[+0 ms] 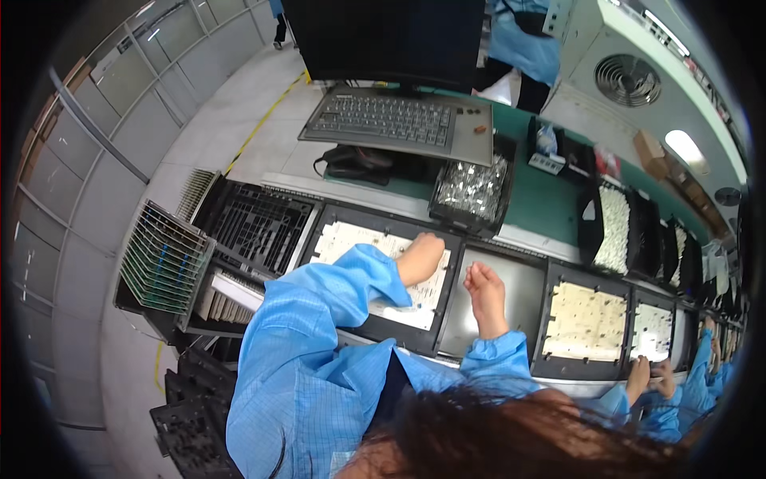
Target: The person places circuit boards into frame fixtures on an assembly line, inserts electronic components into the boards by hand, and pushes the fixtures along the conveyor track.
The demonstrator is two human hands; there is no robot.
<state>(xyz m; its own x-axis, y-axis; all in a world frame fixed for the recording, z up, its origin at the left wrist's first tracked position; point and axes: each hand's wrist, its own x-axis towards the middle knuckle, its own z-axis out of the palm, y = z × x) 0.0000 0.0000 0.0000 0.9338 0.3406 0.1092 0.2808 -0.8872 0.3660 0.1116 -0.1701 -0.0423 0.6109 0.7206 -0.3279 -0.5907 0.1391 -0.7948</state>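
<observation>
The right hand point(485, 294) is above a metal plate point(515, 291), with its fingertips brought together; I cannot tell if they pinch something small. The left hand point(423, 257) bends over the pale board point(383, 239), which lies in a black frame point(452, 295) left of the plate; its fingers are hidden, so its grip is unclear. Farther are a bin point(472, 190) of shiny parts, a keyboard point(383, 118) and a dark monitor point(387, 40).

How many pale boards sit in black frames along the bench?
3 visible: one board beneath the left hand, a second board right of the right hand, a third board farther right. Others may be hidden beyond.
</observation>
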